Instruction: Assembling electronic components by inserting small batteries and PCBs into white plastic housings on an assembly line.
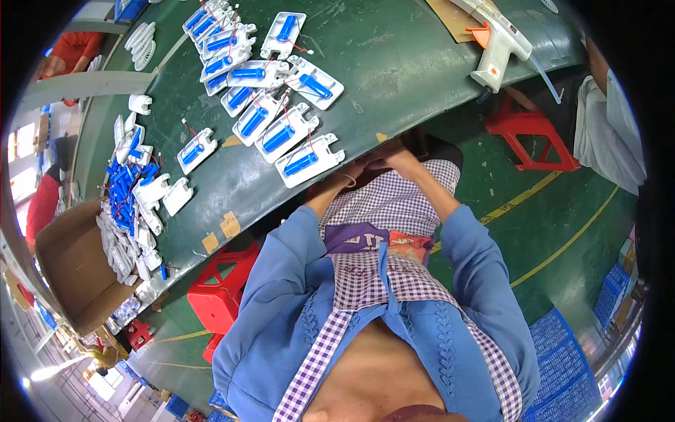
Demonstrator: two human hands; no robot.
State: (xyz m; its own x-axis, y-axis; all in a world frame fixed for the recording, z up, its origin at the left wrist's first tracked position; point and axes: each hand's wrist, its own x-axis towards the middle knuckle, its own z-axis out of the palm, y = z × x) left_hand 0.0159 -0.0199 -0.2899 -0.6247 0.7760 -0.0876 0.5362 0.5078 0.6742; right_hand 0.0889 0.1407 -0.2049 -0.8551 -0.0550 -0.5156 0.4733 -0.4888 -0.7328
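Note:
My left hand (356, 169) and my right hand (395, 156) are close together over my lap, at the table's near edge. The edge and shadow hide most of the fingers, so whether they hold anything does not show. Closest to them on the table lies a white plastic shell (309, 160) with a blue cylindrical battery (301, 164) and thin red wires. Several more such shells (287, 133) run in an overlapping row toward the far side. One shell with a battery (195, 150) sits apart to the left.
A glue gun (498, 49) with an orange trigger rests at the far right of the green table (394, 91). At left are piled blue batteries (125, 186), white plastic parts (119, 243) and a cardboard box (70, 260). Red stools (218, 295) (534, 130) stand by the table; another person's sleeve (608, 133) shows at right.

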